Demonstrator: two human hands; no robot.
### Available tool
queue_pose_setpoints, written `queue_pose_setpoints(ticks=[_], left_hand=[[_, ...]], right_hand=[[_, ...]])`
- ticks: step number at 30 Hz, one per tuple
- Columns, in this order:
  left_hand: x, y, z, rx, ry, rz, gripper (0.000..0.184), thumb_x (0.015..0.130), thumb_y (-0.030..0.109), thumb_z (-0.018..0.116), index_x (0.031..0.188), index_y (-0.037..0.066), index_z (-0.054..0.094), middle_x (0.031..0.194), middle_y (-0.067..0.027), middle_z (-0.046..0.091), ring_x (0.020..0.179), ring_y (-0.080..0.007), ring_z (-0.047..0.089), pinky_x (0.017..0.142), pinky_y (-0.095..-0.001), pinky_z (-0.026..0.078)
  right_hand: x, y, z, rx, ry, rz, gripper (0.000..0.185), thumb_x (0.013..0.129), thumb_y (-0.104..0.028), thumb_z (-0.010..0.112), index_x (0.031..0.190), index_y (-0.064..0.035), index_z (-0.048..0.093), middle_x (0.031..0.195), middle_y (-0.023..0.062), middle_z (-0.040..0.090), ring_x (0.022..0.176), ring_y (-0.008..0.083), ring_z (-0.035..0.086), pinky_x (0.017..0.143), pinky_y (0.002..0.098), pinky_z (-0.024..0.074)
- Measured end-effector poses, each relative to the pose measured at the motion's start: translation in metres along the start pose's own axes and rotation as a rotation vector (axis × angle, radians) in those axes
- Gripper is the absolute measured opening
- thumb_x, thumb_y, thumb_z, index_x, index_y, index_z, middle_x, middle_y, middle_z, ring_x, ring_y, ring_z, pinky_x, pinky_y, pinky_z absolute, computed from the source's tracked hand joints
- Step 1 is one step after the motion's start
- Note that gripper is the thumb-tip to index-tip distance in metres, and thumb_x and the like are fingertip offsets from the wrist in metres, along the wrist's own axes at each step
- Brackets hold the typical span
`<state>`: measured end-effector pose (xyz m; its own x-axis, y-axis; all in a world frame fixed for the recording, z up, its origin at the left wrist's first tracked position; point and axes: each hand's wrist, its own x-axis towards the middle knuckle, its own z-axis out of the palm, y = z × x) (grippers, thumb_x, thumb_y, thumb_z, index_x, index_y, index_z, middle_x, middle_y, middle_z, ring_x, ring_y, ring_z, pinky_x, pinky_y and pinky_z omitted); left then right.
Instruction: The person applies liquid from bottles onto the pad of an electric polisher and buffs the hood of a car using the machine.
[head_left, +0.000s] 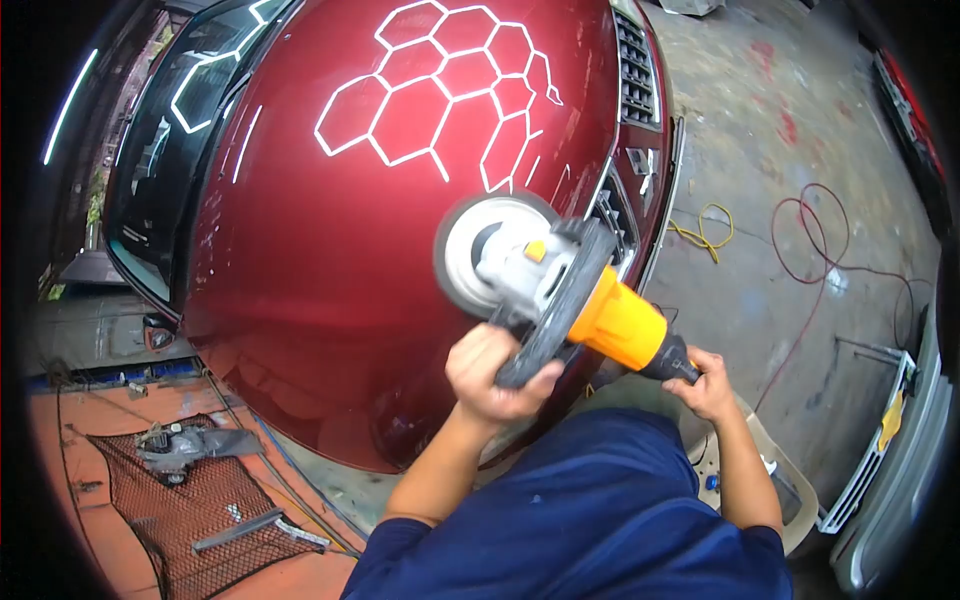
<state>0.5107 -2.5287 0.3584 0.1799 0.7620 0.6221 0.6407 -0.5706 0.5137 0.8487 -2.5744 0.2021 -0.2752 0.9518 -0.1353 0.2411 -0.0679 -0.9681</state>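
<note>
A yellow and grey power polisher (622, 318) with a round pad (462, 250) is over the dark red car hood (300, 250). Whether the pad touches the paint cannot be told. My left hand (495, 378) is wrapped round the lower end of the black loop handle (560, 320). The black rear end of the polisher is gripped by my right hand (708, 385), near the car's front edge. White hexagonal light reflections show on the hood.
The windshield (180, 150) lies left and the grille (636, 75) at the upper right. On the floor are a yellow cord (705, 238) and a red hose (820, 240). Netting with parts (190, 510) sits lower left, a pale chair (790, 470) and a white metal frame (870, 465) lower right.
</note>
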Motion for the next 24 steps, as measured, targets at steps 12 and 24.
queue_pose_setpoints(ticks=[12, 24], left_hand=[[0.178, -0.051, 0.064, -0.138, 0.042, -0.253, 0.050, 0.092, 0.044, 0.083, 0.072, 0.000, 0.071, 0.057, -0.0102, 0.064, 0.053, -0.0134, 0.062, 0.052, -0.0342, 0.049], [0.235, -0.139, -0.083, -0.120, 0.269, -0.420, 0.062, 0.093, 0.061, 0.078, 0.079, 0.001, 0.079, 0.062, 0.0013, 0.063, 0.062, -0.0078, 0.058, 0.058, -0.0305, 0.047]], right_hand=[[0.104, -0.034, -0.059, 0.039, 0.238, 0.060, 0.035, 0.098, -0.034, 0.080, 0.105, -0.0017, 0.070, 0.072, -0.0048, 0.058, 0.064, 0.0069, 0.052, 0.059, 0.0265, 0.0438], [0.187, -0.204, -0.004, 0.086, -0.101, -0.218, 0.046, 0.109, -0.022, 0.063, 0.149, -0.0002, 0.057, 0.079, -0.0040, 0.057, 0.058, 0.0044, 0.051, 0.052, 0.0224, 0.0409]])
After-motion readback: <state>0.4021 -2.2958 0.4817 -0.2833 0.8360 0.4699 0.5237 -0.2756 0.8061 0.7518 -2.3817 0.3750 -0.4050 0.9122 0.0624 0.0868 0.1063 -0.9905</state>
